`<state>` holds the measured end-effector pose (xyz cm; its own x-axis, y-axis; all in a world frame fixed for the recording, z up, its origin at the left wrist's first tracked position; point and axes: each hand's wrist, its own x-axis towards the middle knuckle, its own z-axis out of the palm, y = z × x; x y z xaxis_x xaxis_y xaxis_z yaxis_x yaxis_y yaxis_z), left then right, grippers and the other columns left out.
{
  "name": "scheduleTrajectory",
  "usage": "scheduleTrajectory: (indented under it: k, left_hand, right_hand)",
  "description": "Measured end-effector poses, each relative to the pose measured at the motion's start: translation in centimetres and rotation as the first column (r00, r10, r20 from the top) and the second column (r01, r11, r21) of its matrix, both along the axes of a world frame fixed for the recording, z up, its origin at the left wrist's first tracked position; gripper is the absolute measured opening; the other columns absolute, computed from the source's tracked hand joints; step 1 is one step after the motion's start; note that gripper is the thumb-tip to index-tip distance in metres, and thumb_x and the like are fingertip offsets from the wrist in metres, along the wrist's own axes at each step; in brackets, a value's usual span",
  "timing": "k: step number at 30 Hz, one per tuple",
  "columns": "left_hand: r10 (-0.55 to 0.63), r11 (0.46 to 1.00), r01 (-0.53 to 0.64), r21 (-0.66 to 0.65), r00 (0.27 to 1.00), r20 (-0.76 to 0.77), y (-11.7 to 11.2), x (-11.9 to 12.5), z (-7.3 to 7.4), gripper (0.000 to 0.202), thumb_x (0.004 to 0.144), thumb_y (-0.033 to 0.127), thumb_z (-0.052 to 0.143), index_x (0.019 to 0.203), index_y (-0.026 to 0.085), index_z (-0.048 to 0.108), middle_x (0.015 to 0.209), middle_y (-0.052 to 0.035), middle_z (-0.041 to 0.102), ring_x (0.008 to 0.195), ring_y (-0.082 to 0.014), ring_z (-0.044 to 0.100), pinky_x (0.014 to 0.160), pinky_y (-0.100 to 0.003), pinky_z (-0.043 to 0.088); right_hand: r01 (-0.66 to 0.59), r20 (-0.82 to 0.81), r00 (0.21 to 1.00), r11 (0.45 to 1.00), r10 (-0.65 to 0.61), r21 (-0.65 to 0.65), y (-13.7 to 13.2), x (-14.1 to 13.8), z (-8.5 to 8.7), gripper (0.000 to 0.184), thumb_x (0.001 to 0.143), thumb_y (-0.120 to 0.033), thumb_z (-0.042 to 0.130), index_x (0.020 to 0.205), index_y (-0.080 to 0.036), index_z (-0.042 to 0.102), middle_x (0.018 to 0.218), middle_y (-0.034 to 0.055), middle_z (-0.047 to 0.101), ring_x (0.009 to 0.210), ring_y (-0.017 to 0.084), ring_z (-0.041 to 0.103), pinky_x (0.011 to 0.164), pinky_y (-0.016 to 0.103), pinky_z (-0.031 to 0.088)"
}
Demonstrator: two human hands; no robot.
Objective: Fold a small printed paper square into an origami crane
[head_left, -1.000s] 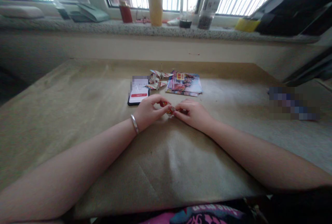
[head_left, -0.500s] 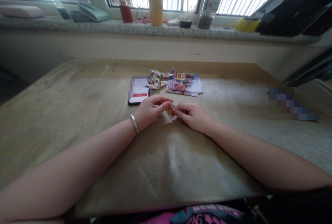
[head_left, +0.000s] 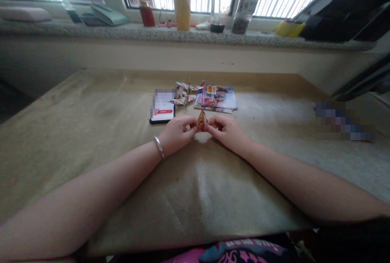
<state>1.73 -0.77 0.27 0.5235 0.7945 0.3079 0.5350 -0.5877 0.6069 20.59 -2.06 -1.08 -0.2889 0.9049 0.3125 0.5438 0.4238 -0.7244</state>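
A small folded piece of printed paper [head_left: 202,120], orange, red and white with a pointed top, is held upright just above the table between my hands. My left hand [head_left: 179,132], below a silver bangle, pinches its left side between thumb and fingers. On its right side my right hand [head_left: 228,132] grips it the same way. Beyond my hands lie folded paper cranes [head_left: 184,98] made of similar printed paper. A phone [head_left: 163,108] with a lit screen rests left of the cranes, and a stack of colourful printed leaflets [head_left: 217,98] lies to their right.
The table [head_left: 122,181] has a wrinkled tan covering. A blurred-out flat item [head_left: 341,120] lies at its right side. Along the granite windowsill [head_left: 122,31] stand a red bottle [head_left: 147,15], a yellow cylinder [head_left: 183,3], a clear jar [head_left: 243,15] and a black bag [head_left: 338,11].
The folded paper has turned upright, its point now upward, where before it was tilted downward. My left hand has lowered slightly, and both hands now grip it from opposite sides.
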Motion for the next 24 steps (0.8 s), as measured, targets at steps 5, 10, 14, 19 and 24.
scheduleTrajectory:
  k: [5,10,14,19,24]
  left_hand:
    - [-0.039,0.998,0.040,-0.041,0.999,0.014,0.06,-0.01,-0.27,0.022,0.086,0.029,0.050,0.084,0.015,0.067,0.078,-0.0029,0.065,0.070,-0.0138,0.057,0.062,-0.024,0.043]
    - [-0.019,1.000,0.018,0.005,0.986,0.168,0.17,-0.02,-0.27,0.020,0.084,0.032,0.054,0.083,0.015,0.065,0.079,-0.0020,0.066,0.072,-0.0130,0.058,0.065,-0.023,0.044]
    - [-0.047,0.998,0.038,0.048,0.973,0.226,0.26,-0.14,-0.06,0.017,0.082,0.031,0.057,0.080,0.015,0.064,0.074,-0.0008,0.065,0.070,-0.0116,0.058,0.066,-0.022,0.044]
    - [-0.035,0.999,0.031,0.021,0.973,0.229,0.11,-0.29,0.22,0.024,0.083,0.034,0.056,0.069,0.015,0.061,0.069,-0.0010,0.062,0.066,-0.0115,0.056,0.065,-0.023,0.043]
    - [0.011,0.999,0.003,-0.054,0.968,0.250,0.21,-0.25,0.17,0.029,0.082,0.038,0.056,0.065,0.015,0.057,0.064,-0.0009,0.060,0.063,-0.0114,0.053,0.061,-0.023,0.043]
  right_hand:
    - [-0.019,-0.006,1.000,0.997,0.020,0.077,-0.13,0.09,0.17,0.015,0.081,-0.027,0.057,0.072,-0.017,0.061,0.066,-0.0004,0.058,0.060,0.010,0.045,0.056,0.023,0.033]
    - [-0.076,0.036,0.997,0.992,0.073,0.103,-0.30,0.04,0.23,0.016,0.081,-0.023,0.058,0.067,-0.017,0.056,0.066,-0.0012,0.053,0.061,0.010,0.046,0.057,0.022,0.034]
    - [-0.136,0.078,0.989,0.987,0.129,0.084,-0.31,-0.05,0.08,0.015,0.081,-0.021,0.057,0.067,-0.017,0.057,0.066,-0.0015,0.052,0.062,0.010,0.047,0.058,0.022,0.034]
    - [-0.165,0.116,0.980,0.986,0.159,0.036,-0.33,-0.12,0.07,0.012,0.081,-0.023,0.058,0.070,-0.018,0.062,0.066,-0.0016,0.054,0.061,0.010,0.047,0.057,0.022,0.033]
    - [-0.168,0.120,0.979,0.986,0.167,-0.001,-0.29,-0.14,0.14,0.012,0.081,-0.023,0.057,0.072,-0.018,0.061,0.070,-0.0005,0.057,0.062,0.010,0.048,0.057,0.022,0.033]
